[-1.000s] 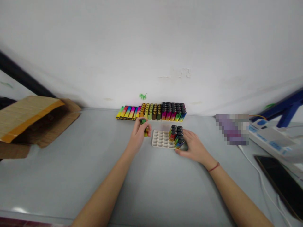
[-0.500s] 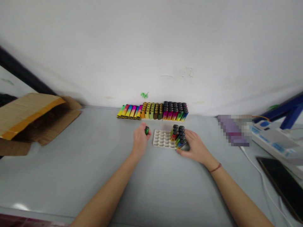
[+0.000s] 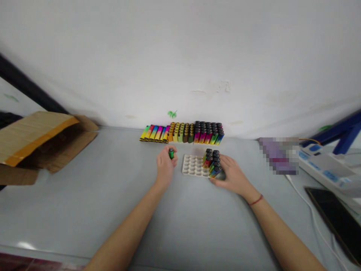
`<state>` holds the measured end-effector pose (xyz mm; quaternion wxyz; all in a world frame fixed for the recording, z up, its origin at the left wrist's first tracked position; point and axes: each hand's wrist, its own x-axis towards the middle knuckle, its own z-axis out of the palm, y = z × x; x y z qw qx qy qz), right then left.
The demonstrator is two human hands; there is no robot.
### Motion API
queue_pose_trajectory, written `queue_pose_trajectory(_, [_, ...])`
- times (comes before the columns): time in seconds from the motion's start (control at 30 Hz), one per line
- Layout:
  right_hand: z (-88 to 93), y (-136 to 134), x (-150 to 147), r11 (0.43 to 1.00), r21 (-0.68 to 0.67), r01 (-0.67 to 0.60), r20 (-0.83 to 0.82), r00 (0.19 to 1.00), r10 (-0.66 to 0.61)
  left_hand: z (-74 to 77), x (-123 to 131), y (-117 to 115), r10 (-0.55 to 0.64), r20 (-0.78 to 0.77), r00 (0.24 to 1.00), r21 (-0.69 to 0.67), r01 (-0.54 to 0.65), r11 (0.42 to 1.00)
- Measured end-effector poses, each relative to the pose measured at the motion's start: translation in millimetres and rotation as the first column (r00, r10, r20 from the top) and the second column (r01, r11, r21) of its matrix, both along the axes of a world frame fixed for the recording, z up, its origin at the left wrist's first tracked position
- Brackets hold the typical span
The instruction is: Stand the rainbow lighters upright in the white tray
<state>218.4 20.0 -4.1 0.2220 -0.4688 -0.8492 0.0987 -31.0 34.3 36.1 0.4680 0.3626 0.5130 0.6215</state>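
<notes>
A green lighter (image 3: pixel 171 153) with a dark top stands in my left hand (image 3: pixel 165 165), whose fingers are closed round it, to the left of a white tray (image 3: pixel 189 174) with rows of round hollows. Several colourful lighters (image 3: pixel 216 165) with black tops stand upright in the tray's right part; the hollows on its left hold nothing. My right hand (image 3: pixel 232 175) curves round the tray's right end, gripping it. Its thumb lies at the near edge and its fingers are beside the lighters, partly hidden by them.
Along the wall stand full rows of lighters, black-topped (image 3: pixel 208 131) and gold-topped (image 3: pixel 181 131), beside a few lying flat (image 3: pixel 154 133). An open cardboard box (image 3: pixel 42 139) is at the left. At the right are a power strip (image 3: pixel 329 165), a phone (image 3: pixel 335 222) and a white cable (image 3: pixel 307 203).
My left hand has shifted slightly left and turned, so more of the green lighter shows and it stands more upright. My right hand and the tray have stayed in place.
</notes>
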Motion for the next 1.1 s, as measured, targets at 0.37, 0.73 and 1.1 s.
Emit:
queue_pose_trajectory(0.37, [0.0,0.3,-0.3,1.000,0.005,-0.005,-0.008,1.000,0.005,6.8,1.4,3.2,0.063,0.129,0.990,-0.127,-0.047,0.991])
queue_pose_trajectory(0.73, [0.7,-0.7,-0.7,1.000,-0.008,0.006,0.009,1.000,-0.006,10.5,-0.8,3.0,0.047,0.300,0.953,-0.148,-0.002,0.989])
queue_pose_trajectory(1.1, [5.8,-0.3,-0.9,0.999,-0.021,-0.026,-0.001,1.000,0.026,-3.1,9.8,-1.7,-0.236,0.153,0.959,0.113,0.220,0.969])
